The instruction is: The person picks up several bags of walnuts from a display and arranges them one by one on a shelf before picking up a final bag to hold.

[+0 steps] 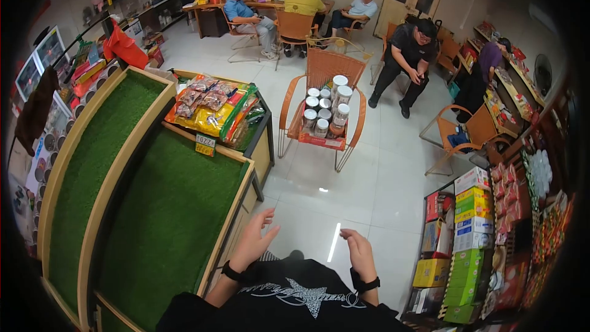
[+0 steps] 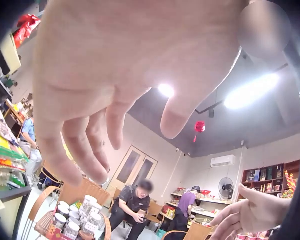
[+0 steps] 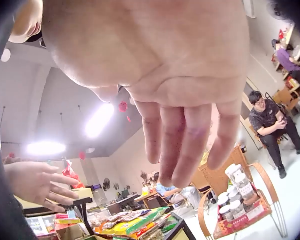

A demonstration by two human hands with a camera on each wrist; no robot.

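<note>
My left hand (image 1: 252, 241) is raised in front of my body, fingers loosely bent, nothing in its grasp. Opposite it, my right hand (image 1: 359, 254) is held up with relaxed fingers, also holding nothing. In the left wrist view the left palm (image 2: 135, 55) fills the top, fingers hanging down. Much the same shows of the right palm (image 3: 155, 55) in the right wrist view. Nearest the left hand is a wooden display stand (image 1: 243, 192) lined with green turf. Beyond both hands, a rattan chair (image 1: 335, 61) bears a red tray (image 1: 322, 142) of several white-lidded jars (image 1: 342, 114).
Bagged snacks (image 1: 212, 114) and a price sign (image 1: 205, 144) sit at the stand's far end. Stacked boxes (image 1: 465, 273) fill a rack on the right. One person in black (image 1: 407, 58) sits beyond the chair; several people sit around a table (image 1: 270, 5) at the back.
</note>
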